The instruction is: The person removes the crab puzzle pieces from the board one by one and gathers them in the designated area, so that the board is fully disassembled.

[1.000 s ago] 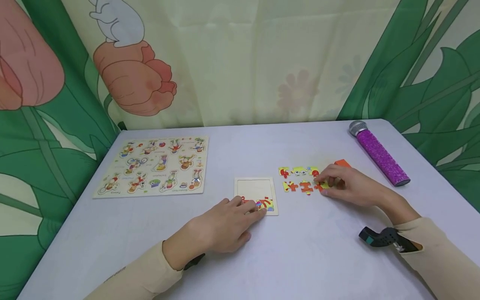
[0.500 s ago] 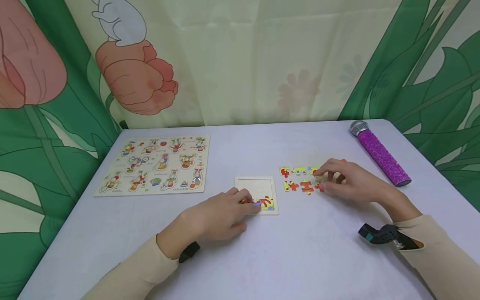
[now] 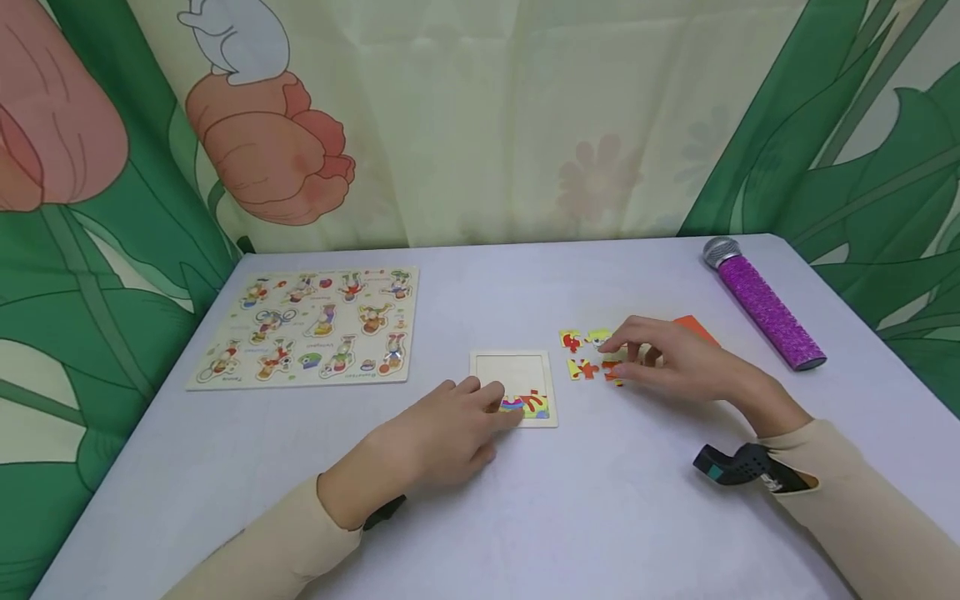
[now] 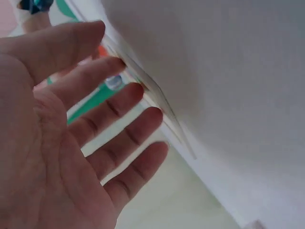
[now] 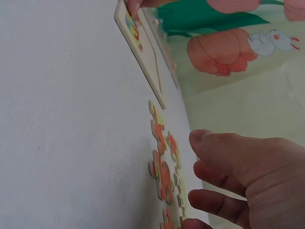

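- Soft fabric curtain [image 3: 480,125] is hanging in shallow folds behind everything, patterned in matte green, cream and coral pink.
- White bench [image 3: 585,517] is spreading out below, its smooth covering showing a fine, leathery grain close up.
- Beige sleeves [image 3: 862,508] are reaching in from the near side, their cloth creasing lightly.
- Pale puzzle board [image 3: 347,325], flat and rectangular, is lying at the left, carrying rows of cartoon figures.
- Left hand [image 3: 446,437] is resting its fingertips on the near left part of a small frame [image 3: 517,375]; its grip is loose and wide, the fingers nearly straight.
- Right hand [image 3: 678,358] is arching over loose jigsaw pieces [image 3: 585,369]; its grip is standing wide, thumb apart from fingers, and whether the fingertips are touching a piece cannot be told.
- Purple microphone [image 3: 768,308] is slanting at the far right, its handle glittering, its round head silvery mesh.
- The square, wood-like frame is containing set pieces [image 3: 535,406] along its near side, yellow, red and blue; its plain pale floor is showing beyond them.
- Orange flat item [image 3: 697,327] is peeking out behind the right hand, partly hidden.
- The loose jigsaw pieces, thick and knobbed, are lying in two rows just right of the frame.
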`<move>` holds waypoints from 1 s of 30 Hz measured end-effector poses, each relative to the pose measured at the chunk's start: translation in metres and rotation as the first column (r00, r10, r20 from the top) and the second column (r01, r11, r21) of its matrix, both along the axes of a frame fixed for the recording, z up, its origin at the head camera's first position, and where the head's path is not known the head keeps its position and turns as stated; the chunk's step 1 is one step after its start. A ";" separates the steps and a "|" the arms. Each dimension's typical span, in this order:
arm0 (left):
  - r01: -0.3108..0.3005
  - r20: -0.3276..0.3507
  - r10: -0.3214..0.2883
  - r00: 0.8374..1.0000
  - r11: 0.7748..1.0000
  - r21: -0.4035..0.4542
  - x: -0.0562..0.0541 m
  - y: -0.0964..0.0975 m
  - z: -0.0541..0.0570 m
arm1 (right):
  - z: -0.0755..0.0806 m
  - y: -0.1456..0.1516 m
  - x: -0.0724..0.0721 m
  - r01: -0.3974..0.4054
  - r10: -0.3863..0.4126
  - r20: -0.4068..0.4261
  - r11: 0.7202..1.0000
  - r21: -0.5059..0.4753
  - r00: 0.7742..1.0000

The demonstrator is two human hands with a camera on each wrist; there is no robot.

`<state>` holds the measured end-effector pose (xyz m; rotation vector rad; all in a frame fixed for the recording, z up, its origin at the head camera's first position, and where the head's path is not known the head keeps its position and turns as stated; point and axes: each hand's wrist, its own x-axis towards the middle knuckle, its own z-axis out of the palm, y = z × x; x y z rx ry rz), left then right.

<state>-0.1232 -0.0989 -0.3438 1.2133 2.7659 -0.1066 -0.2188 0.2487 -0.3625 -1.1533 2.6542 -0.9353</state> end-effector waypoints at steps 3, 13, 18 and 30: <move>-0.008 -0.079 0.006 0.997 1.000 -0.026 0.011 0.006 0.000 | 0.000 -0.008 -0.002 -0.027 0.028 -0.008 1.000 0.005 1.000; -0.006 -0.141 -0.003 0.990 0.998 -0.059 0.038 0.017 -0.005 | 0.008 -0.036 -0.012 -0.091 0.091 -0.015 0.995 0.038 0.996; -0.041 -0.104 0.030 0.994 0.994 -0.097 0.047 0.022 -0.005 | 0.014 -0.052 -0.014 -0.139 0.140 -0.027 0.990 0.032 0.990; -0.091 -0.025 0.088 0.996 0.985 -0.147 0.049 0.026 -0.005 | 0.016 -0.084 -0.015 -0.168 0.168 -0.009 0.985 0.039 0.986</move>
